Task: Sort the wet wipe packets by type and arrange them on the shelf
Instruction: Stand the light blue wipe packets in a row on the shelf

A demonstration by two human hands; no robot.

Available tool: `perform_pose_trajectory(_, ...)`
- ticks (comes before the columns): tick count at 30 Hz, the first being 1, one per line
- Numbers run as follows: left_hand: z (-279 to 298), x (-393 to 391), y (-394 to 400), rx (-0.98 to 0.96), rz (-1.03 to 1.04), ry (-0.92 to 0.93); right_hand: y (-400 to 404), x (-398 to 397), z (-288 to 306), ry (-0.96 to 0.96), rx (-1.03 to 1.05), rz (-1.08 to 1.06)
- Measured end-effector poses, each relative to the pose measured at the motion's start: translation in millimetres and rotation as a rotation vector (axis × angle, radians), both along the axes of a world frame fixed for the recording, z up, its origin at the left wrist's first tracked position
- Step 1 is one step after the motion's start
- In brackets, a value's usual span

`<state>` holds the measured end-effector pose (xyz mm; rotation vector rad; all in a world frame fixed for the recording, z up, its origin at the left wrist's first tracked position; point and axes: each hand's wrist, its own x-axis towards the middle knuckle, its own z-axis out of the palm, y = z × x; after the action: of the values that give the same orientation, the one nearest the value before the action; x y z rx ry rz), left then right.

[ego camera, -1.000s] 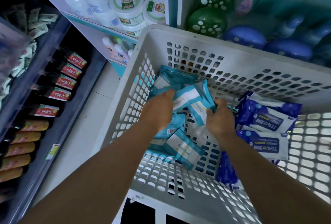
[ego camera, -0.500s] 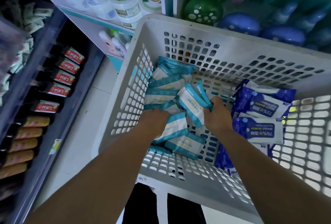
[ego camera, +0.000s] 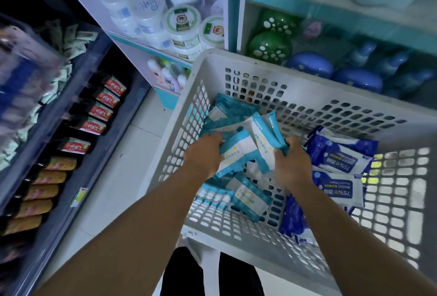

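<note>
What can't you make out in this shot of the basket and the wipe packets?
Head view only:
- Fingertips of the left hand and right hand: buried among the teal packets.
- Small print on the teal packets: too small.
- Dark blue packets: the lower ones hidden behind the right forearm.
- Basket: right side cut off by the frame edge.

Inside a white perforated basket (ego camera: 295, 75), a person's left hand (ego camera: 203, 154) and right hand (ego camera: 292, 165) grip a bunch of teal-and-white wipe packets (ego camera: 246, 146) between them. More teal packets (ego camera: 248, 197) lie beneath. Dark blue wipe packets (ego camera: 340, 154) are stacked on the basket's right side.
</note>
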<state>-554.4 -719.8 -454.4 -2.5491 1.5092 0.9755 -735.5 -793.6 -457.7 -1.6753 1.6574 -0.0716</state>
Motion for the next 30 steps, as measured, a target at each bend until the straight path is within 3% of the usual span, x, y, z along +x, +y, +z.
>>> perform_pose_trajectory(8,63,6,10,-0.062,0.154,-0.021,3,14,62,-0.053,-0.077,0.027)
perform_pose_trajectory(17,170,45,47,-0.340,0.317,-0.004,22,64,160,-0.236,-0.270,0.151)
perform_pose_trajectory(22,233,94,103,-0.529,0.407,-0.049,56,122,218,-0.351,-0.417,0.262)
perform_pose_trajectory(30,312,179,244,-0.717,0.556,-0.201,162,238,297,-0.511,-0.462,0.442)
